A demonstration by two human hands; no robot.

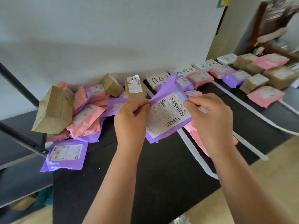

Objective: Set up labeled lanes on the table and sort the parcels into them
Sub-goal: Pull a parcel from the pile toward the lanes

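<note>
Nearest, bare black counter point(153, 167) lies open between the forearms. Above it the left hand point(131, 117) and right hand point(210, 117) each pinch an edge of a purple mailer point(165, 117), held off the counter with its shipping label up. A white tape strip point(195, 152) runs beside the right hand. To the left, a flat purple parcel point(66, 155) lies across the counter's left edge, with the unsorted heap point(84, 117) behind it. Farther right, handwritten lane labels point(157, 79) line the wall, with sorted parcels point(265, 94) in front of them.

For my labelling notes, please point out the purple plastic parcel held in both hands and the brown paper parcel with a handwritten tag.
Purple plastic parcel point(168, 117): head view, on its white shipping label.
Brown paper parcel point(135, 96): head view, on the bare paper below its printed label.
</note>
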